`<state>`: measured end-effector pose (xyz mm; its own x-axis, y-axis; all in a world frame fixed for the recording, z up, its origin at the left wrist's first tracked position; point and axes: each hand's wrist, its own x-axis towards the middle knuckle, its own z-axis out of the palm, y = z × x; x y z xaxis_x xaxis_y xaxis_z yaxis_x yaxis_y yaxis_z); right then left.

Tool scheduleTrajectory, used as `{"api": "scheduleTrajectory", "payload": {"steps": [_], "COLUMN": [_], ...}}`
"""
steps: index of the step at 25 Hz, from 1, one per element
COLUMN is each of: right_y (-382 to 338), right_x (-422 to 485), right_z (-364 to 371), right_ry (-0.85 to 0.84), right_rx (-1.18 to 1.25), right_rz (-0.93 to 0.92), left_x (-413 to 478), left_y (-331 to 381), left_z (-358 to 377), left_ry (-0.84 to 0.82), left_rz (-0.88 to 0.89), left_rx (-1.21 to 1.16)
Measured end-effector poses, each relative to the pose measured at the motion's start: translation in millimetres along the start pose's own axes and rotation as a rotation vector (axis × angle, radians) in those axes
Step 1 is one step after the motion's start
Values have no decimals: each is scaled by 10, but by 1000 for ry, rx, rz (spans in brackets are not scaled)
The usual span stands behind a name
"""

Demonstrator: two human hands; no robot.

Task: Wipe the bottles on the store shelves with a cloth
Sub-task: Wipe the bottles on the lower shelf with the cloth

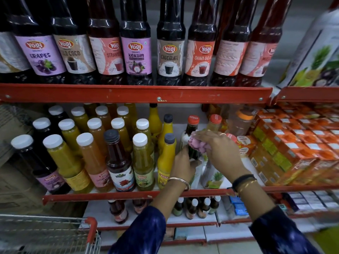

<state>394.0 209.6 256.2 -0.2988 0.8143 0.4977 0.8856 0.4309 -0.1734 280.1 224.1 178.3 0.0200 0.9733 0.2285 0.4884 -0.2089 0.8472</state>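
Observation:
On the middle shelf stands a dark bottle with a white label lower down. My left hand grips its body from the left. My right hand presses a crumpled pink cloth against the bottle's top, so its cap is hidden. Right behind stand a dark bottle with a red cap and a yellowish one with a red cap. Two yellow bottles with grey caps stand just left of my left hand.
Tall Yogi syrup bottles fill the top shelf. Several white-capped juice bottles crowd the middle shelf's left. Orange cartons are stacked at right. Small bottles sit on the lower shelf. A shopping cart stands at the bottom left.

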Motion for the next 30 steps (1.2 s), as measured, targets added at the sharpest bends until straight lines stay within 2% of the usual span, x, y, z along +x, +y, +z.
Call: {"api": "scheduleTrajectory", "payload": {"steps": [2, 6, 9, 12, 14, 16, 18, 20, 22, 23, 24, 25, 27, 29, 30], "right_y": [39, 150, 46, 8, 32, 87, 123, 163, 194, 179, 127, 49, -208, -535, -668], "right_x": [-210, -95, 100, -68, -287, -507, -621, -569, -372, -230, -55, 139, 587, 1043, 1280], "right_z": [-55, -97, -38, -61, -107, -162, -268, -428, -578, -657, -756, -865, -1109, -1305, -1345], "right_ry": [1, -35, -44, -16, -35, -54, 8, 170, 360, 451, 556, 690, 990, 1155, 1135], "right_rx": [17, -4, -22, 44, 15, 85, 264, 463, 637, 733, 823, 899, 947, 901, 837], "right_rz": [-22, 173, 41, -121, -139, -32, 146, 309, 432, 483, 530, 558, 497, 259, 124], "left_x": [0, 4, -8, 10, 11, 4, -19, 1, 37, 69, 125, 198, 434, 767, 944], "left_y": [-32, -44, -24, -57, -85, -80, -60, 5, 221, 391, 624, 904, 1491, 1998, 2207], "left_z": [2, -10, -12, 7, 29, 35, -38, -282, -675, -894, -1123, -1351, -1789, -2148, -2290], "left_ry": [-4, -19, -18, -1, -6, -25, -141, -443, -739, -758, -669, -487, 2, 341, 414], "left_rz": [10, 11, 14, 31, 34, 36, -28, -92, -46, 26, 111, 195, 324, 468, 546], "left_rx": [-9, 5, 7, 2, 56, 114, 154, 264, 364, 375, 389, 401, 332, 175, 147]}}
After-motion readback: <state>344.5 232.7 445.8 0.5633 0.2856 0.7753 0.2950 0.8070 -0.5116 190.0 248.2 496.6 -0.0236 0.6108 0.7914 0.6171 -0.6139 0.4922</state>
